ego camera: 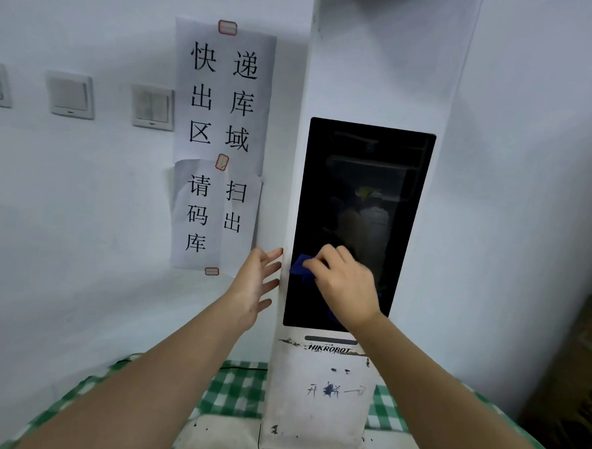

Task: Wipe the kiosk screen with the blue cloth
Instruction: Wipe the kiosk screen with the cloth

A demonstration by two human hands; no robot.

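Under right grip [344,283], blue cloth [302,269] pinched and pressed against lower kiosk screen [365,180]; left grip [255,284] just beside, fingers spread.

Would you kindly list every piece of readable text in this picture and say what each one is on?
"快递出库区域": upper paper sign on the wall.
"请扫码出库": lower paper sign below it.
"HIKROBOT": kiosk body, under the dark screen.
Handwritten blue marks lower on the kiosk: too smudged to read.
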